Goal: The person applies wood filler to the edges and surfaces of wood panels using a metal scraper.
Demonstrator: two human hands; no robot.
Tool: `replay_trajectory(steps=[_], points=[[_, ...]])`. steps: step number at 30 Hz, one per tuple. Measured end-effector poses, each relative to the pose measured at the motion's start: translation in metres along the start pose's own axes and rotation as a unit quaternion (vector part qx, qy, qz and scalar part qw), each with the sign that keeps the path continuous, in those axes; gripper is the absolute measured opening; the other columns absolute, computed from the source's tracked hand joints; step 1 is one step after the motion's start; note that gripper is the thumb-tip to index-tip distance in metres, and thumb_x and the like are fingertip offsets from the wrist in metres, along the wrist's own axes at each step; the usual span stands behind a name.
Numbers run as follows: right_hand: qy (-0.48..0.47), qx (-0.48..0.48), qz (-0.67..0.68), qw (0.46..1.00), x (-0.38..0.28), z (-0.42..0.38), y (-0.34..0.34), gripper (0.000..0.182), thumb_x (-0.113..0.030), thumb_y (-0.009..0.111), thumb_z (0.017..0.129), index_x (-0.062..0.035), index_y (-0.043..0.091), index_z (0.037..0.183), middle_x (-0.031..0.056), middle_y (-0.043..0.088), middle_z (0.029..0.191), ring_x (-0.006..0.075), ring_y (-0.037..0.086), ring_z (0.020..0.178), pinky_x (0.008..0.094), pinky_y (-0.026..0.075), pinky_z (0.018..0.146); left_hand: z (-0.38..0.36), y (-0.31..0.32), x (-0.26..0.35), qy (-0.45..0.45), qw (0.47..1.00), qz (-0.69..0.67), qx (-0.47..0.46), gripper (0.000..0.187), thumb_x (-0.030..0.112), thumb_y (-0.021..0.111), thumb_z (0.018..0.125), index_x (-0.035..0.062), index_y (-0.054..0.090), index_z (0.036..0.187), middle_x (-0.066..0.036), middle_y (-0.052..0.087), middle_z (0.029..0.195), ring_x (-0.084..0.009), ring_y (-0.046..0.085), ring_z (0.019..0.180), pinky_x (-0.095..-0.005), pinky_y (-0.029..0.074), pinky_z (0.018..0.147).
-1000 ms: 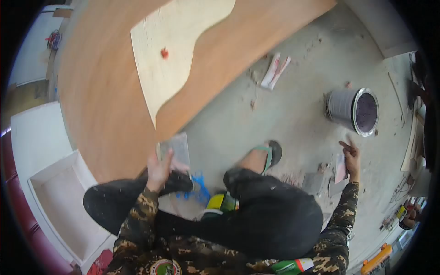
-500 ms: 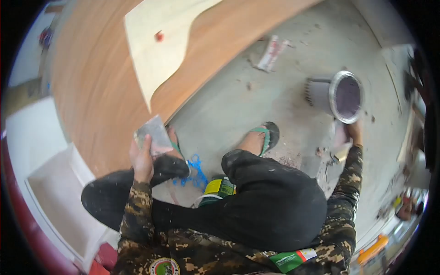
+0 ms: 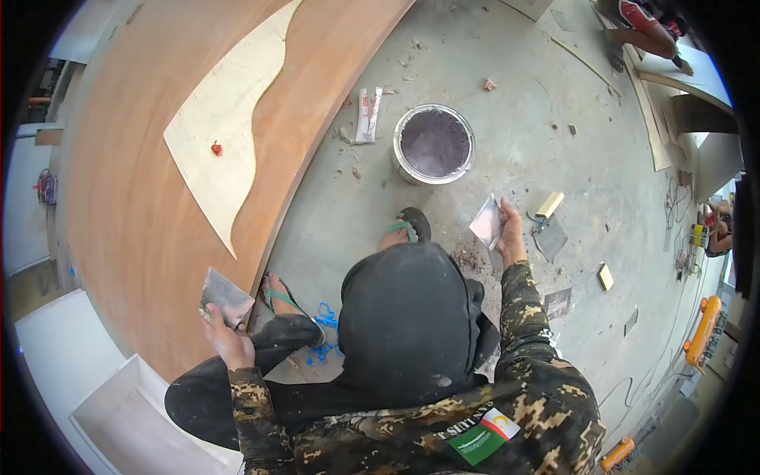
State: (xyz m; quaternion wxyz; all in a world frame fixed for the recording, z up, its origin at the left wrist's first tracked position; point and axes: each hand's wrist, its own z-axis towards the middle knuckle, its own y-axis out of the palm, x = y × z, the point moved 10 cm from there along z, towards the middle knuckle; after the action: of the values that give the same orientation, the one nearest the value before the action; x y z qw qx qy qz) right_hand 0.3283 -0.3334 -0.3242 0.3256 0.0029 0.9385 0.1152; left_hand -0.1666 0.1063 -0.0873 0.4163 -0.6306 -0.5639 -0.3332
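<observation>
My left hand (image 3: pixel 229 344) grips a thin, flat square metal putty spreader (image 3: pixel 225 296), smeared grey, near the edge of the wooden panel (image 3: pixel 134 237). My right hand (image 3: pixel 512 231) is closed on a second flat spreader (image 3: pixel 486 222) with pinkish filler on its face, held above the floor. Ahead of that hand, an open round can (image 3: pixel 432 181) stands upright, with purplish-grey filler (image 3: pixel 434 142) inside. A pale, curved template-like board (image 3: pixel 214 107) lies on the panel, bearing a small reddish lump (image 3: pixel 216 148).
Two white-and-red tubes (image 3: pixel 367 115) lie beside the can. Yellowish blocks (image 3: pixel 549 205), a grey square sheet (image 3: pixel 549 238) and crumbs litter the floor to the right. Blue strands (image 3: pixel 324 332) lie near my left foot. Other people (image 3: pixel 645 28) are at the far right.
The view has swung rightward, so the can appears nearer the centre. My right hand, formerly beside the can's base, now shows apart from it with the spreader. The left hand still holds its spreader.
</observation>
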Motion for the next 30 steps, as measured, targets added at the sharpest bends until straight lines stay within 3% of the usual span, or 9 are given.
replay_trajectory(steps=[2,7,11,13,14,15,23,26,30], points=[[-0.007,-0.075,0.18,0.981,-0.01,-0.012,0.004,0.028,-0.005,0.051,0.082,0.0001,0.061,0.107,0.0117,0.066,0.101,0.0228,0.065,0.094,0.0364,0.054,0.085,0.002,-0.009,-0.006,-0.003,1.0,-0.026,0.0,0.03,0.032,0.053,0.101,0.0117,0.051,0.122,0.0,0.061,0.096,-0.0101,0.06,0.078,-0.0233,0.044,0.055],[-0.116,-0.174,0.159,0.965,-0.063,-0.056,0.045,0.029,-0.001,0.058,0.085,0.0005,0.06,0.114,0.0112,0.067,0.106,0.0252,0.064,0.1,0.0408,0.052,0.095,-0.008,-0.002,-0.006,-0.015,0.994,-0.085,-0.065,0.028,0.03,0.055,0.1,0.0125,0.054,0.122,0.001,0.062,0.101,-0.0092,0.06,0.079,-0.0225,0.042,0.053],[-0.14,-0.106,0.317,0.932,-0.081,-0.055,0.055,0.033,-0.028,0.062,0.095,-0.0041,0.06,0.117,0.0051,0.068,0.1,0.024,0.066,0.09,0.0376,0.054,0.083,-0.021,-0.002,0.008,0.003,0.991,-0.121,-0.062,0.029,0.03,0.055,0.099,0.0124,0.054,0.122,0.001,0.062,0.101,-0.0083,0.059,0.078,-0.0215,0.042,0.052],[-0.082,-0.323,0.347,0.877,-0.08,-0.043,0.081,0.029,-0.032,0.063,0.094,-0.0115,0.062,0.115,0.0029,0.068,0.099,0.0205,0.064,0.084,0.0315,0.049,0.071,-0.026,-0.003,0.013,0.015,0.986,-0.148,-0.08,0.029,0.03,0.056,0.099,0.0126,0.054,0.123,0.002,0.062,0.101,-0.0076,0.059,0.078,-0.0208,0.041,0.05],[-0.084,-0.138,0.338,0.927,-0.078,-0.047,0.078,0.025,-0.027,0.066,0.093,-0.015,0.062,0.114,0.0017,0.067,0.099,0.0179,0.061,0.08,0.0289,0.043,0.065,-0.03,-0.003,0.017,0.021,0.983,-0.159,-0.092,0.03,0.03,0.056,0.099,0.0122,0.054,0.123,0.002,0.061,0.101,-0.0078,0.059,0.077,-0.0212,0.042,0.052],[-0.087,-0.142,0.337,0.927,-0.088,-0.064,0.097,0.025,-0.027,0.066,0.093,-0.015,0.062,0.114,0.0017,0.067,0.099,0.0179,0.061,0.08,0.0289,0.043,0.065,-0.032,-0.004,0.018,0.023,0.982,-0.163,-0.094,0.03,0.03,0.056,0.099,0.0122,0.054,0.123,0.002,0.061,0.101,-0.0078,0.059,0.077,-0.0212,0.042,0.052],[-0.228,-0.174,-0.03,0.957,-0.147,-0.119,0.181,0.033,-0.009,0.066,0.087,0.0009,0.059,0.118,0.0095,0.067,0.104,0.0198,0.067,0.089,0.0327,0.054,0.076,-0.045,-0.042,0.02,-0.008,0.942,-0.327,-0.071,0.025,0.025,0.062,0.096,0.0089,0.06,0.116,-0.002,0.067,0.104,-0.0138,0.065,0.087,-0.0238,0.053,0.065],[-0.335,-0.184,-0.183,0.906,-0.164,-0.137,0.212,0.03,-0.008,0.063,0.087,0.0049,0.061,0.113,0.009,0.068,0.103,0.0196,0.067,0.086,0.0325,0.054,0.075,-0.04,-0.063,0.023,0.026,0.938,-0.331,-0.097,0.025,0.02,0.062,0.095,0.0062,0.06,0.116,-0.004,0.068,0.108,-0.016,0.067,0.093,-0.0265,0.056,0.069],[-0.443,-0.156,-0.439,0.766,-0.177,-0.132,0.263,0.031,-0.015,0.063,0.079,0.0088,0.065,0.1,0.0226,0.069,0.096,0.0311,0.068,0.088,0.0393,0.054,0.078,-0.03,-0.105,0.028,0.072,0.929,-0.35,-0.095,0.032,0.016,0.056,0.098,0.0002,0.054,0.126,-0.014,0.065,0.119,-0.0194,0.065,0.101,-0.0229,0.056,0.07]])
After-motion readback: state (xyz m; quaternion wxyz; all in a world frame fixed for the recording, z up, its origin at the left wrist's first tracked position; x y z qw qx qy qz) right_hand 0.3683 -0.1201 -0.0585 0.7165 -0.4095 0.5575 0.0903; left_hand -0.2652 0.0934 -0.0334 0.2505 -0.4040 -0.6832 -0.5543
